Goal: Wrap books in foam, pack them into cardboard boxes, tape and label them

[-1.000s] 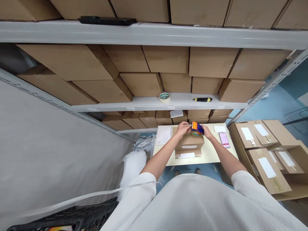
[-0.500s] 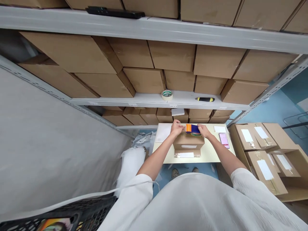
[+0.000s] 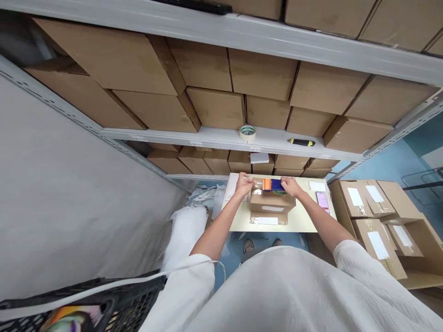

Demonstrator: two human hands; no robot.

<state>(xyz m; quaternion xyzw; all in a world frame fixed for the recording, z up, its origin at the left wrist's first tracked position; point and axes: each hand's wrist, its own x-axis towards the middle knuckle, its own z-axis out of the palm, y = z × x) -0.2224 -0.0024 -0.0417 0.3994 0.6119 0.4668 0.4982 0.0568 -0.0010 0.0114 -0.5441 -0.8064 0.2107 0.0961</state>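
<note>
On the cream table (image 3: 238, 223) stands a cardboard box (image 3: 270, 202) with a white label on its near side. A second, labelled cardboard box (image 3: 254, 215) sits just in front of it, close to the table's near edge. My right hand (image 3: 290, 186) is closed round a blue and orange tape dispenser (image 3: 275, 185), held over the box top. At the box's far left corner, my left hand (image 3: 244, 184) pinches at the end of a clear strip of tape (image 3: 258, 184) drawn out from the dispenser.
A phone (image 3: 322, 201) and a white label (image 3: 317, 186) lie on the table's right. Above, a shelf (image 3: 221, 134) bears cardboard boxes, a tape roll (image 3: 247, 133) and a utility knife (image 3: 302, 142). Right of the table, a large carton (image 3: 427, 251) holds several labelled boxes. A black crate (image 3: 138, 299) stands lower left.
My left hand has moved left, away from the dispenser, and a strip of clear tape now shows between them. The dispenser has shifted slightly left over the box. The view has tilted a little.
</note>
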